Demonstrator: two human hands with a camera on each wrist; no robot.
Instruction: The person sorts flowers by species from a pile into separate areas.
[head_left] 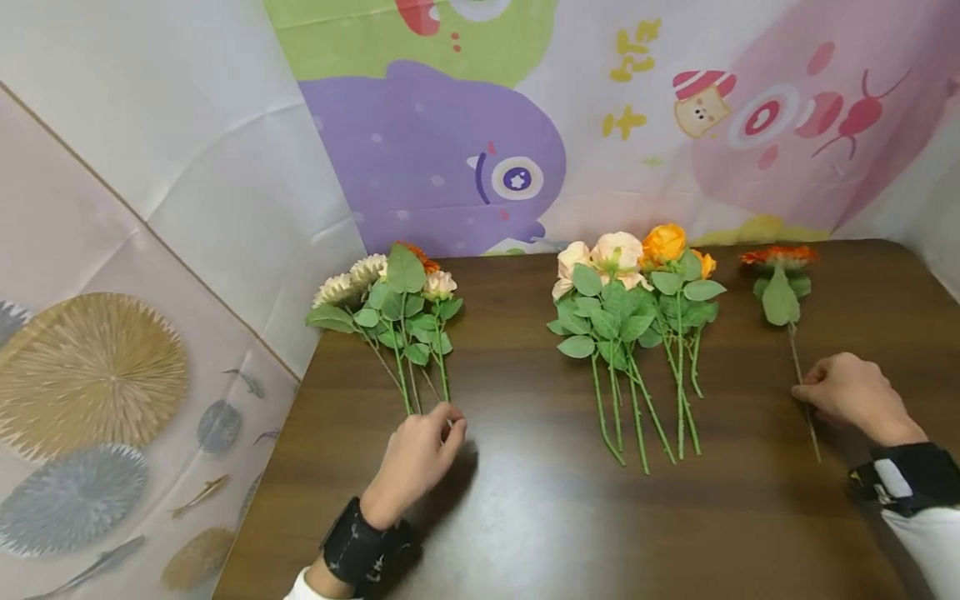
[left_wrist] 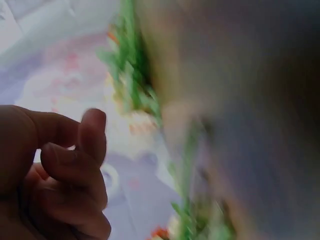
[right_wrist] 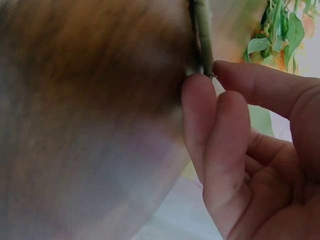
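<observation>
On the right of the table, an orange-red daisy-like flower (head_left: 780, 287) lies with its head toward the back wall. My right hand (head_left: 855, 396) pinches its stem (right_wrist: 203, 35) between thumb and fingertips. A mixed bunch (head_left: 405, 308) of cream, pale pink and orange-red flowers lies at the left. Close by the lower ends of those stems is my left hand (head_left: 420, 454), its fingers loosely bent. In the left wrist view I see nothing between the left fingers (left_wrist: 75, 170), and the stems stand apart from them.
Between the hands lie peach roses (head_left: 617, 254) and orange roses (head_left: 665, 246) with leafy green stems, side by side. The brown table (head_left: 525, 517) meets a cartoon-printed cloth (head_left: 450, 158) at the back and a patterned cloth (head_left: 187, 275) at the left.
</observation>
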